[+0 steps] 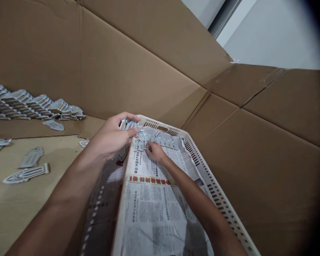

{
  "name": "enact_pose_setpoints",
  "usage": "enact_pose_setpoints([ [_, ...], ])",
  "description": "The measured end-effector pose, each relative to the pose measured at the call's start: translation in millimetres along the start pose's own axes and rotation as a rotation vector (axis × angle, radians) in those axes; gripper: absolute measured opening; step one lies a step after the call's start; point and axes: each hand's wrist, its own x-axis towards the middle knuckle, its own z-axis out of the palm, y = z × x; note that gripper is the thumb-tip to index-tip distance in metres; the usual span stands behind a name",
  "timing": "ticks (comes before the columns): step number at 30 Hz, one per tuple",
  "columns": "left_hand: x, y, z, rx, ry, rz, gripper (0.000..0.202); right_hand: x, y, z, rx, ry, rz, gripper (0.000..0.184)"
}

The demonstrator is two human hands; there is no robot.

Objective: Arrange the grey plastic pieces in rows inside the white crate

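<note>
My left hand (114,137) is at the far left corner of a white plastic crate (200,160). Its fingers and thumb are closed around a small stack of flat grey pieces (128,124) with slotted patterns. Inside the crate, sheets of printed newspaper (152,202) form a lining. Similar grey pieces (160,139) lie in a row on the paper along the far end. My right hand (155,151) is low over the paper, fingers pinched at a flat grey piece near the row's left end. The fingertips partly hide that piece.
Rows of stacked grey pieces (34,105) stand at the far left against a tall cardboard wall (138,71). Several loose pieces (32,157) lie on the pale board (21,202) to the left. Cardboard (269,160) also rises close along the crate's right side.
</note>
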Motion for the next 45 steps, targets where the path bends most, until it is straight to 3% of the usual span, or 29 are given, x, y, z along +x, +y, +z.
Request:
enact_pose_setpoints([
  [16,-0.5,1.6,-1.1,0.015,-0.005,0.008,0.032,-10.9,-2.6,1.4,-0.425,-0.044,-0.139,0.017],
  [27,-1.0,2.3,-0.6,-0.005,-0.010,-0.005,0.031,-23.6,-19.1,-18.2,-0.414,-0.098,-0.176,0.010],
  [32,-1.6,4.6,0.3,0.004,0.010,-0.005,0.033,-20.2,-18.7,-17.7,-0.398,-0.114,-0.170,0.009],
  [38,0.8,3.9,2.1,-0.081,0.052,-0.024,0.052,-17.3,-11.5,-12.2,-0.357,-0.097,-0.143,0.010],
  [45,4.1,-1.5,0.6,-0.083,0.056,0.006,0.053,-19.5,-2.2,-8.1,-0.278,-0.064,-0.132,0.008],
])
